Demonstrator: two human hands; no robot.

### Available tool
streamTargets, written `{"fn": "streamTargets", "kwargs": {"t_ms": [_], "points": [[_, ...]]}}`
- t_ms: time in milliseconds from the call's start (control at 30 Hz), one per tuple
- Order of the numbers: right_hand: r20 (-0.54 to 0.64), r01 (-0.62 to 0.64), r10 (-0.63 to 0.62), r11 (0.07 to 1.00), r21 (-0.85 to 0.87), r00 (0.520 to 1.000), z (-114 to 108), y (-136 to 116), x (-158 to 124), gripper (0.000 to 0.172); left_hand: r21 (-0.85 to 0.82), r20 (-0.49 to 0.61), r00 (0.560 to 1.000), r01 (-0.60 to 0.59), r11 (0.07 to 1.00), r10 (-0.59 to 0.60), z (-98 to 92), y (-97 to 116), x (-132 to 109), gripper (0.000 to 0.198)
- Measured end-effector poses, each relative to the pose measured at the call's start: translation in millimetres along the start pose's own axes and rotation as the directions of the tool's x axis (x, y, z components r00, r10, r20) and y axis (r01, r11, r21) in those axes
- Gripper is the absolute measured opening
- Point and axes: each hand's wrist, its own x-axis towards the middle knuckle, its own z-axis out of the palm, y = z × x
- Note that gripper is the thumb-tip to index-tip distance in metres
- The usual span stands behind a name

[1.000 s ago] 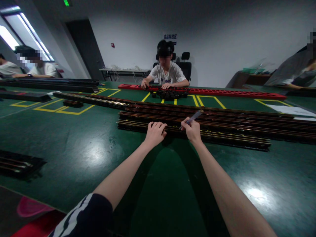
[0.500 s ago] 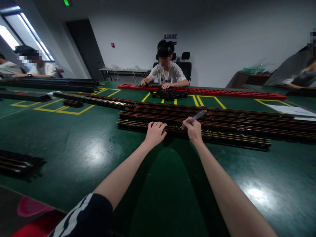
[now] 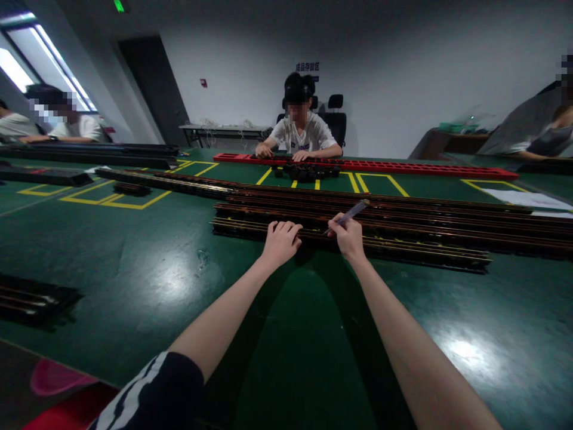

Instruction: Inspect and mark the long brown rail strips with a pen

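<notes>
Left hand (image 3: 281,242): palm down, fingers curled onto the nearest rail (image 3: 425,254); pressing or clasping, cannot tell.
Right hand (image 3: 350,237): closed round a slim tool (image 3: 353,212), pen-fashion, tip down at that rail, just beside the left hand.
Rails: dark stack on the bench (image 3: 134,263), running far right of both hands.
Handling: probably stiff yet long and thin, liable to flex; best taken by the edges at two well-spaced points.
Beyond the hands: red tray (image 3: 403,168); seated person (image 3: 302,128) facing.

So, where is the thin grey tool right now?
Head view, just right of centre: the thin grey tool sits in the right hand, above the long dark strips, right of the left hand.
</notes>
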Motion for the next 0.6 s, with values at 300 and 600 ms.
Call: {"fn": "streamTargets", "kwargs": {"t_ms": [300,600], "points": [[-0.005,0.007,-0.007,1.0,-0.003,1.0,0.3,-1.2,-1.1,0.017,0.01,-0.003,1.0,-0.007,1.0,0.007,1.4,0.2,0.4,0.033],[-0.016,-0.001,0.001,1.0,0.007,1.0,0.2,-2.9,-1.7,0.018,0.034,0.0,1.0,-0.03,0.999,0.03,2.2,1.1,-0.5,0.037]]}}
